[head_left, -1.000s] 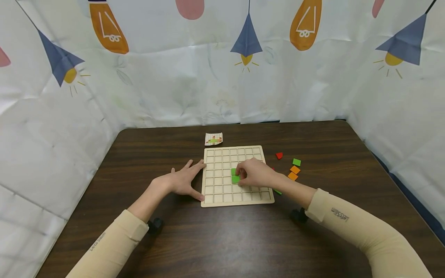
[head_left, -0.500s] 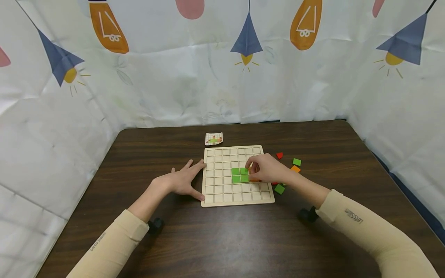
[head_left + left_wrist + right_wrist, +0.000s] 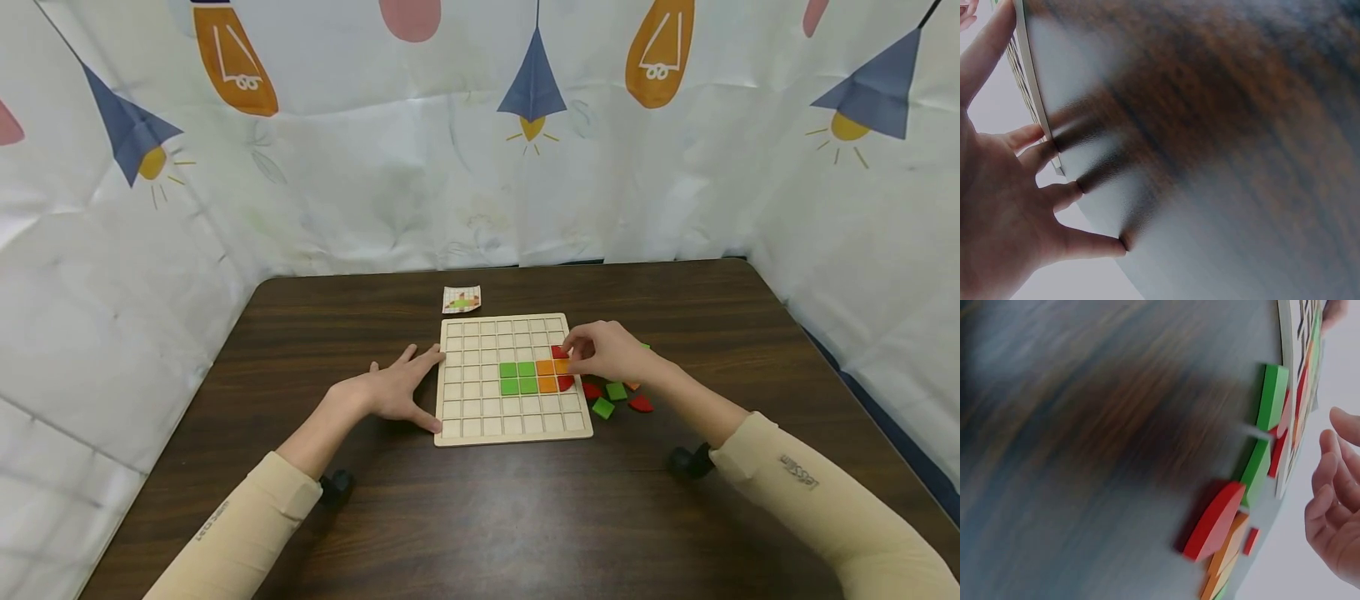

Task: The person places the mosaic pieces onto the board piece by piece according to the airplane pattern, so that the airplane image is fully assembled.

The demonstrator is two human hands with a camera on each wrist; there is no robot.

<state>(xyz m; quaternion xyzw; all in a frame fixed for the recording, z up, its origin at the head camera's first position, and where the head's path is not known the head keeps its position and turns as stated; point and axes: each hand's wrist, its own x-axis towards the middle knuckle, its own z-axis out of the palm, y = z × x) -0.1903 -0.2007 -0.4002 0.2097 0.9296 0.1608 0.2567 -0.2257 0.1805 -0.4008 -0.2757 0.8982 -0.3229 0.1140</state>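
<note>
The left hand [image 3: 393, 390] spreads its fingers wide and grips nothing, thumb and forefinger touching the board [image 3: 472, 417], which lies between both hands' fingers. The right hand [image 3: 609, 348] bends its fingers beside an orange tile [image 3: 560, 367]; whether they pinch it, I cannot tell. Left of these fingertips sit green tiles [image 3: 509, 387]; right, loose tiles [image 3: 616, 392] lie on the surface [image 3: 487, 517].

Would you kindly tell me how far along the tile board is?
Seemingly done: four green squares, orange squares and two red pieces lie on the board. In hand: the right hand is at the rightmost orange square; grip unclear. Apparently left: loose green, red and orange pieces beside the board.
</note>
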